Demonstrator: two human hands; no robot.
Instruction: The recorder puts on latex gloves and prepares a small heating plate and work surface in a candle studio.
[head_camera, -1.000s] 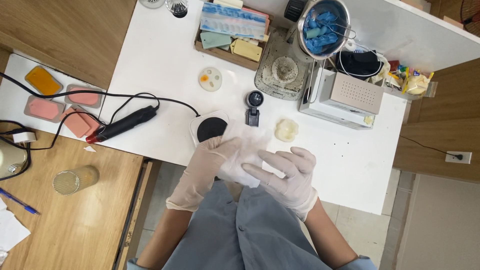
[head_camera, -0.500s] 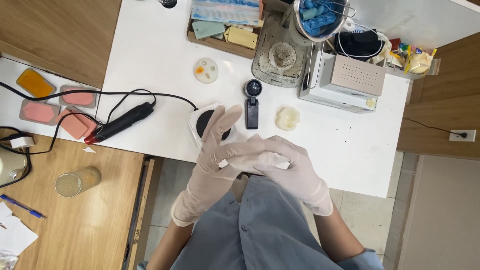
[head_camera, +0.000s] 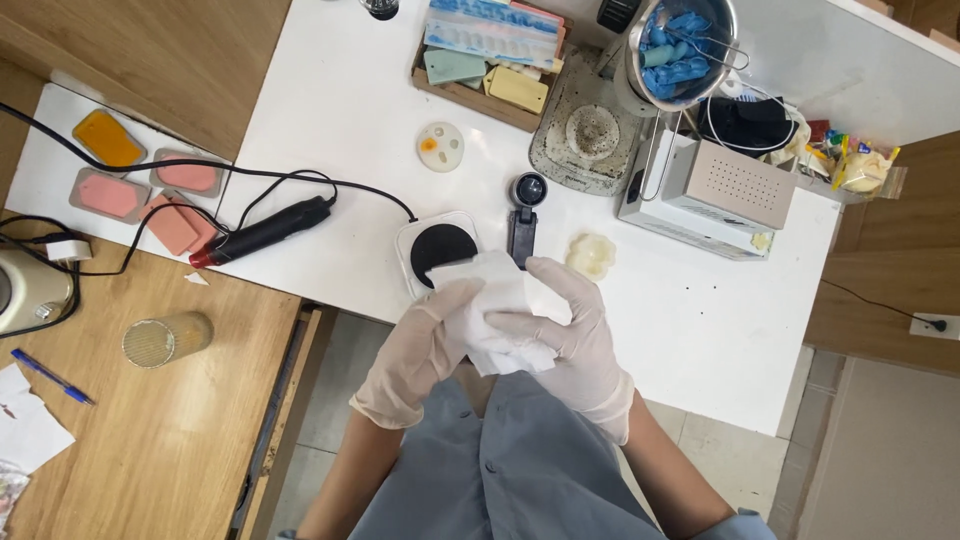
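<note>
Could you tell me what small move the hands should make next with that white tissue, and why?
Probably keep rubbing the white tissue over the gloved fingers. Both hands, left hand and right hand, wear pale gloves and press the crumpled tissue between them above the white table's edge. The tissue is bunched, not laid down, so finishing the wipe seems the natural small move.

**Colours of the workbench and its contents**

White table (head_camera: 330, 110); pale wood side bench (head_camera: 150, 420). Both hands, left hand (head_camera: 420, 350) and right hand (head_camera: 565, 335), wear cream gloves and hold a white tissue (head_camera: 490, 310). White-framed black round pad (head_camera: 440, 248). Black handheld tool (head_camera: 265, 230) with red tip. Pink slabs (head_camera: 150, 195) and one orange slab (head_camera: 107, 138). Blue gloves (head_camera: 675, 45) in a steel bowl. Blue pen (head_camera: 50, 375). Grey-blue garment (head_camera: 510, 470).
</note>
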